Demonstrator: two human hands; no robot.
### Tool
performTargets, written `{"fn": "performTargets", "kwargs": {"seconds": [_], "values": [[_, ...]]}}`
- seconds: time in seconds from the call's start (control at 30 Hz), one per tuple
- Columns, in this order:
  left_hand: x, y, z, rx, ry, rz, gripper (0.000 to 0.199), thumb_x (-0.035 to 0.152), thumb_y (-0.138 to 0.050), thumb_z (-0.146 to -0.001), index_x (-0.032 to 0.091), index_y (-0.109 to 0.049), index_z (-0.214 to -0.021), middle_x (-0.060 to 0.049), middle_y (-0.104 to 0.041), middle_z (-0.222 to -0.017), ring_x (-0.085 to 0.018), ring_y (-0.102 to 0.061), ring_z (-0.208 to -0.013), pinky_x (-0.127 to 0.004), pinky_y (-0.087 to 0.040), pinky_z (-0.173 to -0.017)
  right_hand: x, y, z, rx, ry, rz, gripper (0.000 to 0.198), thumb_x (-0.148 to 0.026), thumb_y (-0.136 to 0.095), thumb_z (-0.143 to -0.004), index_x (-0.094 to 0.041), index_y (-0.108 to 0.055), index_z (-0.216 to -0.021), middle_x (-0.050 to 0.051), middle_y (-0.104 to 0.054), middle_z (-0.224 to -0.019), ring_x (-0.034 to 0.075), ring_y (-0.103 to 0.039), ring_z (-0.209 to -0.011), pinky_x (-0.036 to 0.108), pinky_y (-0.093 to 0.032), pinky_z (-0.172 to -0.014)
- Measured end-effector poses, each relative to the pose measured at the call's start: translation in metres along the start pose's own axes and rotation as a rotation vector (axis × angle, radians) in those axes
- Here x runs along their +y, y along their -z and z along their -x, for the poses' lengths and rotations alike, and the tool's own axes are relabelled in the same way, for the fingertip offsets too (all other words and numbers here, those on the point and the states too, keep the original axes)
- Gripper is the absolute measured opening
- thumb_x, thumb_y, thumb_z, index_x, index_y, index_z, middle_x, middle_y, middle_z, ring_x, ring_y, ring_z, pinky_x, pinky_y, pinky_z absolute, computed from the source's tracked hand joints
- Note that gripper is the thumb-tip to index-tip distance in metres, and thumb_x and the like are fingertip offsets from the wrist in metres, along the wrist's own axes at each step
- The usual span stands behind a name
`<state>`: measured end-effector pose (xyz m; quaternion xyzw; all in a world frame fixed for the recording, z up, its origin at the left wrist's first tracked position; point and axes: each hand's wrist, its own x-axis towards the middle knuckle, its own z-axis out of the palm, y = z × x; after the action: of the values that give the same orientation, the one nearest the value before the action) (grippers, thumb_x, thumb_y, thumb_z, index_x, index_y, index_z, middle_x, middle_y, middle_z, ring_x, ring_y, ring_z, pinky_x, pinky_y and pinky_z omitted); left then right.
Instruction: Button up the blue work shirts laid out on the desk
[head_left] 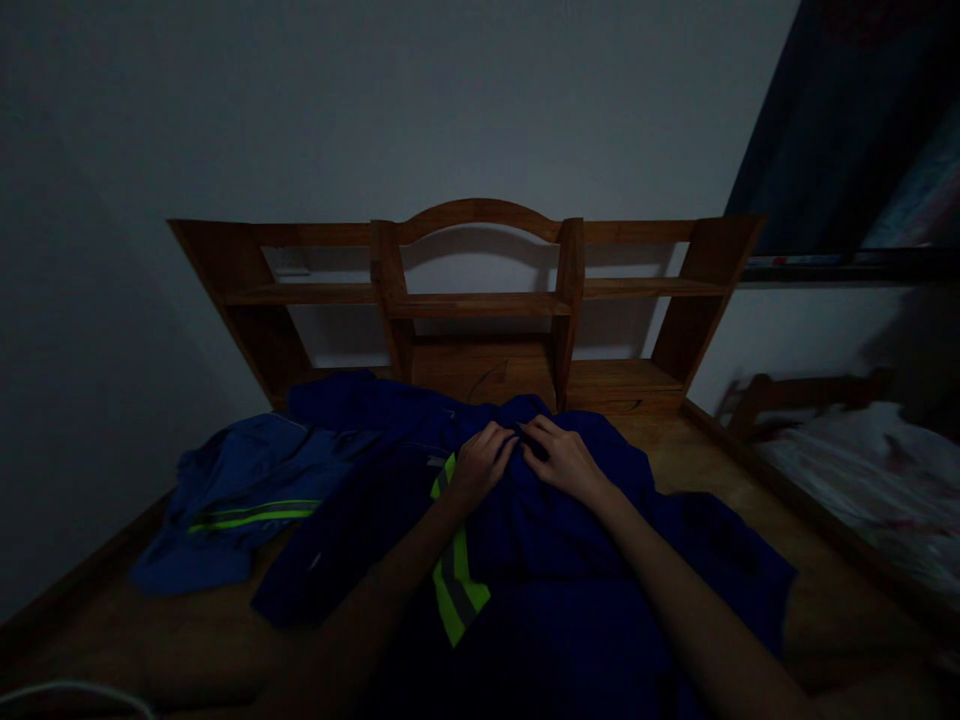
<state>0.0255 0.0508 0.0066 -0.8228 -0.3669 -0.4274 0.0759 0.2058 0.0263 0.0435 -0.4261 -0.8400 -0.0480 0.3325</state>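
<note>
Dark-blue cloth garment [562,545] with yellow-green-and-grey strip [455,580]; left hand [481,462] and right hand [564,462], near each other, both pinching it

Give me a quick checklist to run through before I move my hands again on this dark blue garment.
1. Left hand at the dark blue garment: ok.
2. Right hand beside it, fingertips close together: ok.
3. Firm pinch on the cloth: cannot tell, too dark at the fingertips.
4. Garment lying smooth: not ok, it is rumpled.
5. Lighter blue garment clear of the dark one: not ok, they meet at the left.
6. Enough light: not ok, the room is dim.
</note>
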Motion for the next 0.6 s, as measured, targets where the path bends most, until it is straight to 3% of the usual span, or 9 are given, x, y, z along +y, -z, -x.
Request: {"fn": "performTargets", "kwargs": {"seconds": [0.6], "values": [[-0.0019, -0.0015, -0.0001, 0.010, 0.043, 0.017, 0.015, 0.025, -0.042, -0.093, 0.019, -0.054, -0.100, -0.005, -0.057, -0.091, -0.016, -0.059, -0.087, -0.029, -0.048, -0.079, -0.0012, -0.0048, 0.0001, -0.045, 0.057, 0.138, 0.033, -0.029, -0.035, -0.096, -0.020, -0.056, -0.119, 0.007, -0.062, -0.103, 0.016, -0.062, -0.082, 0.024, -0.046, -0.063]]}}
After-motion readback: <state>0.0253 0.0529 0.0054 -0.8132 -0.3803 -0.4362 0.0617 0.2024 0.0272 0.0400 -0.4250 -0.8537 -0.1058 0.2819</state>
